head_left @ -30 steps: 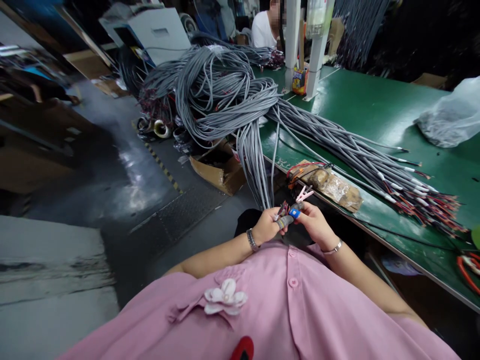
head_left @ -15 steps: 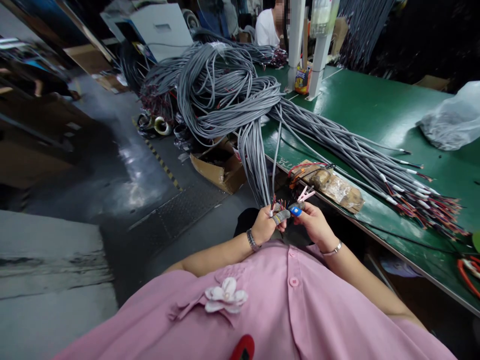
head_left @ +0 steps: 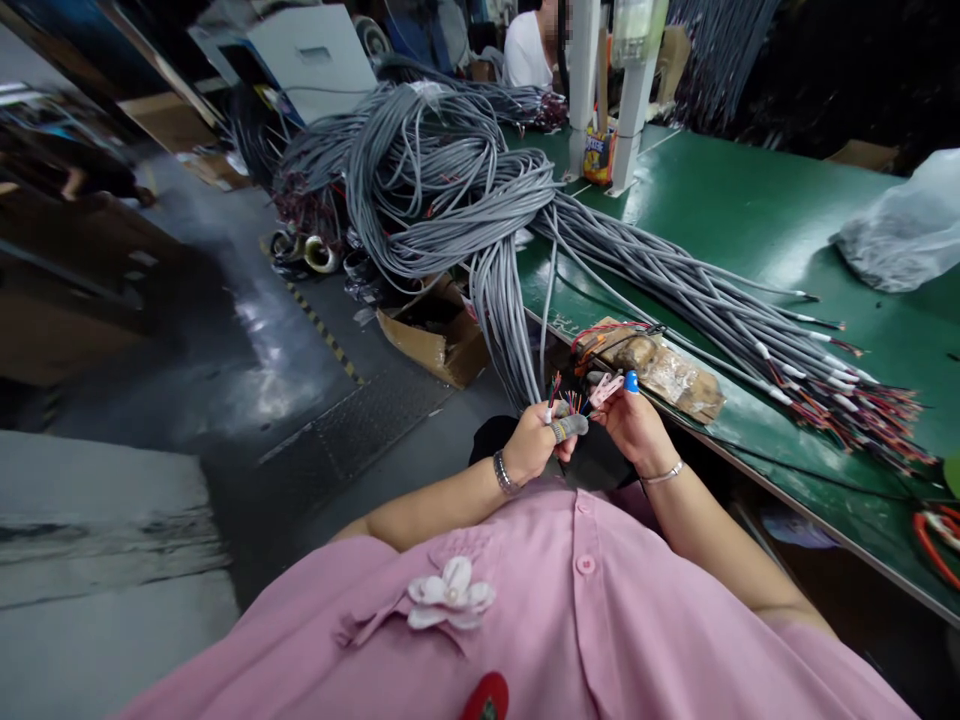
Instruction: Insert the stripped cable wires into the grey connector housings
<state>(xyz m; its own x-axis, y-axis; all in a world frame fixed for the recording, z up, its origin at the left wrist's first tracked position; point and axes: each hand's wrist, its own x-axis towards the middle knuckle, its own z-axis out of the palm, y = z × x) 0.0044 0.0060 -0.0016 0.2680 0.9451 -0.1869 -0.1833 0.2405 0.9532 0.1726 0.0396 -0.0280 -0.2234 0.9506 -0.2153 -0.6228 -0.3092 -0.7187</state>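
Observation:
My left hand (head_left: pixel 531 442) is closed around the end of a grey cable, with a grey knitted finger cover on its thumb. Thin coloured wires (head_left: pixel 574 402) fan out of that cable end between my two hands. My right hand (head_left: pixel 636 432) is closed on a small pink clip (head_left: pixel 606 389), shaped like a clothes peg, close to the wire tips. A blue wrap (head_left: pixel 631 381) covers my right thumb, which points up beside the clip. From my left hand, a hanging bunch of grey cables (head_left: pixel 504 325) runs up to the bench. My right fingertips are partly hidden.
A large coil of grey cables (head_left: pixel 420 170) lies over the green bench (head_left: pixel 750 215), with stripped ends spread to the right. A taped wooden block (head_left: pixel 675 378) sits at the bench edge. An open carton (head_left: pixel 431 345) stands below. Another person (head_left: pixel 527 50) is behind the bench.
My right thumb has lifted up and away from the wires, and the pink clip has turned and shifted slightly. My left hand keeps its hold on the cable.

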